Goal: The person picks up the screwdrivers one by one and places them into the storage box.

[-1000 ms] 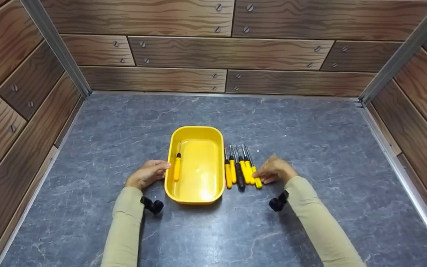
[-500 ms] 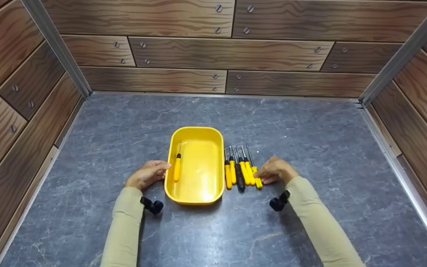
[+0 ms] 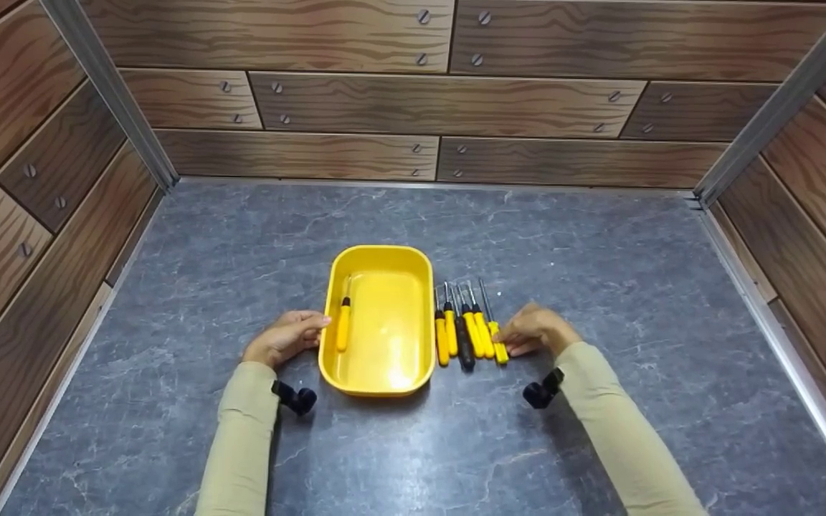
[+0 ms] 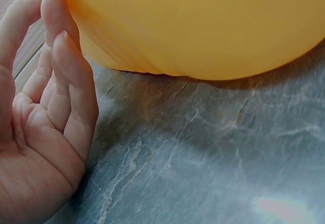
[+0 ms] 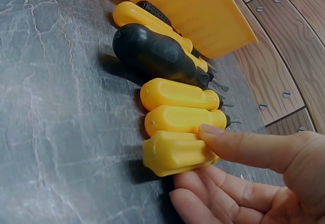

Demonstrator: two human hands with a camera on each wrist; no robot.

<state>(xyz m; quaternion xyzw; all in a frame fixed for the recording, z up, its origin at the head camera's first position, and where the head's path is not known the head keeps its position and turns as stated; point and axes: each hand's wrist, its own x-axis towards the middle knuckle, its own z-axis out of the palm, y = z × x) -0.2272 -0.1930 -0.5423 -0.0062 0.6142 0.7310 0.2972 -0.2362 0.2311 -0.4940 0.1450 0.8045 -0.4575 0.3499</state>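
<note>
A yellow plastic tray (image 3: 384, 387) stands on the grey surface with one yellow-handled screwdriver (image 3: 343, 326) inside, along its left wall. My left hand (image 3: 287, 335) grips the tray's left rim, thumb at the top edge and fingers against the outer wall (image 4: 177, 26). Right of the tray, several screwdrivers lie in a row with shafts pointing away: yellow-handled ones (image 5: 180, 93) and one with a thick black handle (image 5: 147, 51). My right hand (image 3: 533, 330) pinches the rightmost, all-yellow-handled screwdriver (image 5: 175, 153) between thumb and fingers. That handle lies at or very near the surface.
A marbled grey work surface (image 3: 384, 459) spreads around the tray. Wood-patterned panels (image 3: 442, 104) wall it in at the back and on both sides, with metal strips (image 3: 771, 308) along the edges.
The rightmost screwdriver and my right hand have shifted slightly to the right, widening the gap to its neighbour. My left hand and the tray have stayed almost still.
</note>
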